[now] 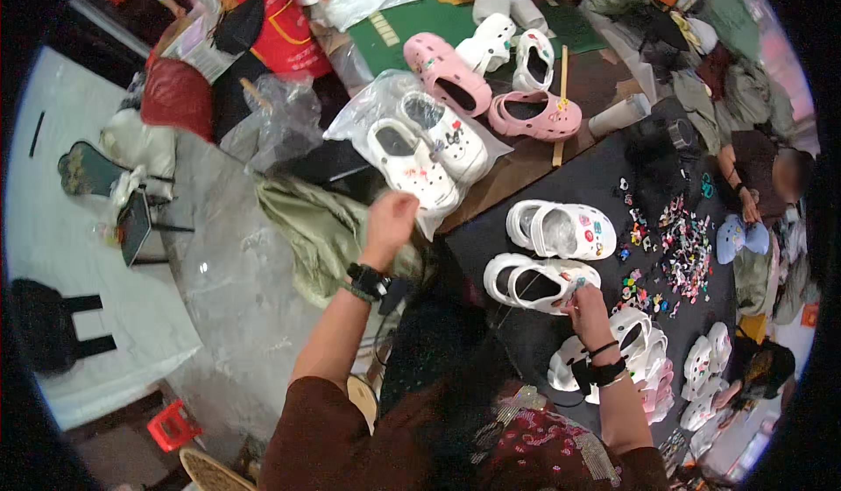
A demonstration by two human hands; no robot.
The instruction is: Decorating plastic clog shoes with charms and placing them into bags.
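My left hand [392, 221], its fingers curled together, is by the toe of a white clog [410, 169] on a clear plastic bag [357, 110]. Anything in those fingers is too small to make out. Beside that clog lies its pair, another white clog [455, 145], with charms on its toe. My right hand [590, 311] is closed at the toe of a white clog [530, 282] on the black tabletop [491, 228]; its fingertips hide part of the charms there. Just beyond sits a matching white clog [569, 231] with colourful charms and clear plastic inside.
Many small charms [686, 246] are strewn over the table's right side. More white clogs [632, 342] stand near my right wrist. Pink clogs [536, 116] lie at the back. A green cloth [307, 228] hangs left of the table. Other people work at the right edge.
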